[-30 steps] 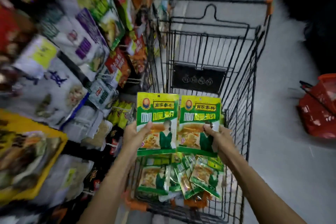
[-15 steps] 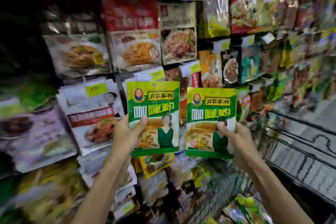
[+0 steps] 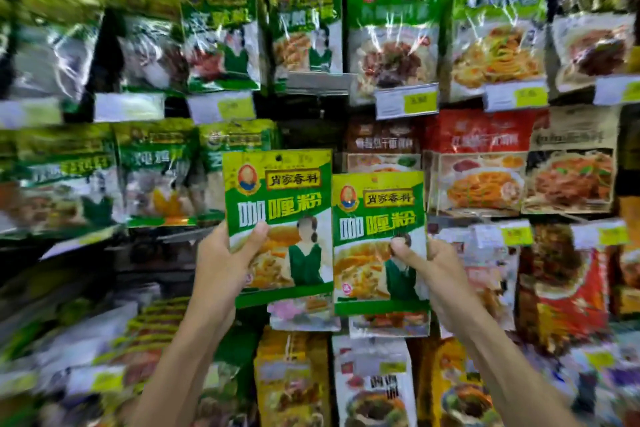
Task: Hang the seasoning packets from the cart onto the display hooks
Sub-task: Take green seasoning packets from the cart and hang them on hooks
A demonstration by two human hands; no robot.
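Observation:
Two green and yellow seasoning packets are held upright side by side in front of the display wall. My left hand (image 3: 225,263) grips the left packet (image 3: 277,198) at its lower left edge, thumb across the front. The right packet (image 3: 377,218) sits a little lower, pinched at its right edge by my right hand (image 3: 429,270). The left packet has a small hang hole at its top middle. Behind the packets is a dark gap in the display (image 3: 304,135); no bare hook can be made out there. The cart is out of view.
Rows of hanging packets cover the wall: green ones (image 3: 221,31) above and to the left, red and brown ones (image 3: 481,163) to the right, yellow and white ones (image 3: 294,378) below. White and yellow price tags (image 3: 405,100) stick out under each row.
The view has swung from the cart to the display wall. Both hands have raised their packets and brought them closer to the wall, the left one now higher than the right.

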